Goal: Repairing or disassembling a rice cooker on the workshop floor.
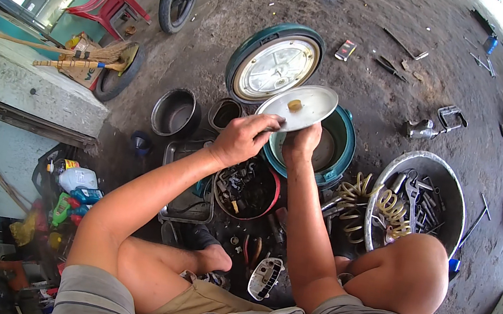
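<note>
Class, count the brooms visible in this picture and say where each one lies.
2: both brooms lie side by side at upper left, by the old tyre. Others may be hidden.

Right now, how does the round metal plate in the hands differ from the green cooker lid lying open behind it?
The metal plate is thin, plain silver, tilted, held by both hands. The green cooker lid is thicker, green-rimmed, and rests unheld on the ground. Both are round.
</note>
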The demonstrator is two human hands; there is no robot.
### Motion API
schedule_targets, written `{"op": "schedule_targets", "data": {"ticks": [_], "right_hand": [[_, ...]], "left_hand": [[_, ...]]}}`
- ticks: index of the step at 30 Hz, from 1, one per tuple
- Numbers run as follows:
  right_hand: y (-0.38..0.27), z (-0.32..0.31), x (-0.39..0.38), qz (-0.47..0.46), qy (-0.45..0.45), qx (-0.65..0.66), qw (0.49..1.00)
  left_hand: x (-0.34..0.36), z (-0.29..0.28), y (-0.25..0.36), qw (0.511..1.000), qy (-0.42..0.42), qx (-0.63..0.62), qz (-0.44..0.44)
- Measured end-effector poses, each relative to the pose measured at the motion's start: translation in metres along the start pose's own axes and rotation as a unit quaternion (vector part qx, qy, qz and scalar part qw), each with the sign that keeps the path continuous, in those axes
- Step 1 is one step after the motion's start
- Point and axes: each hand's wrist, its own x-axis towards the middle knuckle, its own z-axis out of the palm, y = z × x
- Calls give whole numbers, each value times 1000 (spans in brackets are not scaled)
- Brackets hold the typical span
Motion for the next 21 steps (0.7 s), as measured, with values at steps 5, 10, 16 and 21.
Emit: {"op": "schedule_targets", "data": {"ticks": [5,10,16,21], "right_hand": [[7,-8,-5,22,-20,136,990],[18,-33,4,53,-53,172,982],[24,-51,7,69,-108,164,978],[25,-52,6,93,-87,176,976]], "left_hand": [[-5,4,-2,996,-59,35,59],[-9,13,-4,987,-77,76,121],[-10,16,-3,974,-99,110,171],[-12,15,-1,970,-111,115,185]]}}
